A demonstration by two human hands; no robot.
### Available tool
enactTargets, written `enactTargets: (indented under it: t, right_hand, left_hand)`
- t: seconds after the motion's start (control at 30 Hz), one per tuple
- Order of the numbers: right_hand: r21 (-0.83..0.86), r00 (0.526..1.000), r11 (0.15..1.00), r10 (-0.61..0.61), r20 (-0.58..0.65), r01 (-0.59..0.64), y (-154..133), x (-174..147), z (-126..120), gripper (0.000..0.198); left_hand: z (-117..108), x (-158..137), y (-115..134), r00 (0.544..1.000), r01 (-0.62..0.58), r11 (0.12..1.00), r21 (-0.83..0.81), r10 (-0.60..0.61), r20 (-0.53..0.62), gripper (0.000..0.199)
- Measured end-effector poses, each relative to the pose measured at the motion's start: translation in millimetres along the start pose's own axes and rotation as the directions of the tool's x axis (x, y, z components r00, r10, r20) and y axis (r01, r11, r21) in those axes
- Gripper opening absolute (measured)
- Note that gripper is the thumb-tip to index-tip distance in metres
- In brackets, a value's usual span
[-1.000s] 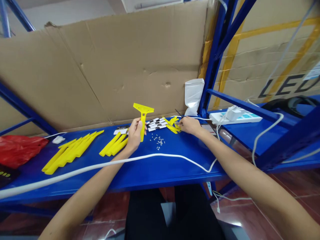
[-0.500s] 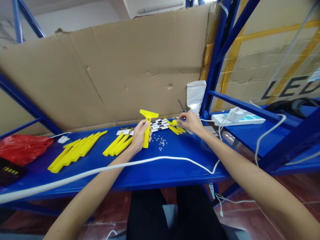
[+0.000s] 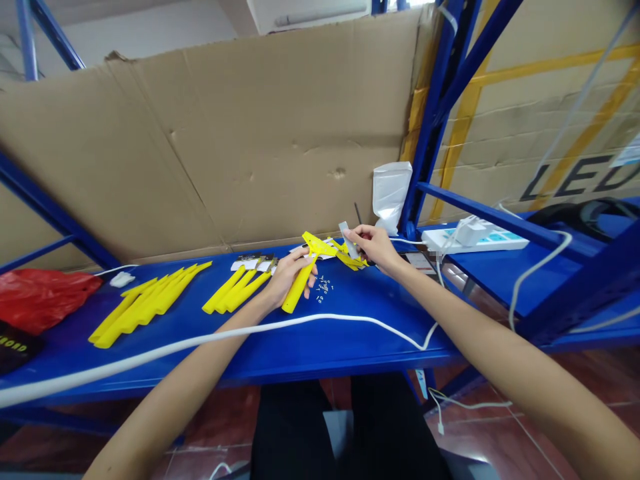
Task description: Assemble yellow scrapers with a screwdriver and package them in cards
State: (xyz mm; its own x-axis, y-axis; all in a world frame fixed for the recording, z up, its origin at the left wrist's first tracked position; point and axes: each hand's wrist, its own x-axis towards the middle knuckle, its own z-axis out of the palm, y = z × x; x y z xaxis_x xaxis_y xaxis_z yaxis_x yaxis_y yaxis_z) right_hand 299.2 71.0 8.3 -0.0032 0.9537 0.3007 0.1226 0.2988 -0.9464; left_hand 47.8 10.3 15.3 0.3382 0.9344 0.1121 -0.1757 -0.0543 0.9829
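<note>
My left hand (image 3: 290, 275) is closed around the handle of a yellow plastic scraper (image 3: 299, 288), whose wide flat head tilts up to the right. In my right hand (image 3: 374, 245), a thin grey metal blade (image 3: 349, 239) is pinched, close to the right of the scraper head and apart from it. Below my right hand lie small yellow plastic pieces (image 3: 354, 260), partly hidden. Tiny screws and nuts (image 3: 324, 287) are scattered on the blue table (image 3: 360, 333) beside my left fingers. Several yellow scraper handles (image 3: 236, 291) with blades and white labels lie to the left.
Another row of yellow handles (image 3: 150, 305) lies further left, near a red plastic bag (image 3: 45, 297). A white cable (image 3: 200, 339) crosses the table front. A power strip (image 3: 480, 240) and a blue rack post (image 3: 430, 133) stand right. Cardboard (image 3: 280, 147) closes off the back.
My right hand has lifted a blade from the pile and moved slightly left. My left hand has tipped the scraper's head to the right, towards the blade.
</note>
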Motion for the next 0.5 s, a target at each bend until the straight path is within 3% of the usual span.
enactTargets:
  t: [0.27,0.5]
  right_hand:
    - [0.093,0.999,0.996,0.007,0.046,-0.011,-11,-14,11,0.064]
    - [0.311,0.995,0.947,0.054,0.088,-0.079,-14,-16,19,0.063]
  left_hand:
    - [-2,2,-3,0.997,0.057,0.998,0.023,-0.058,0.044,0.044]
    - [2,-1,-4,0.996,0.076,0.996,0.041,-0.078,0.045,0.043]
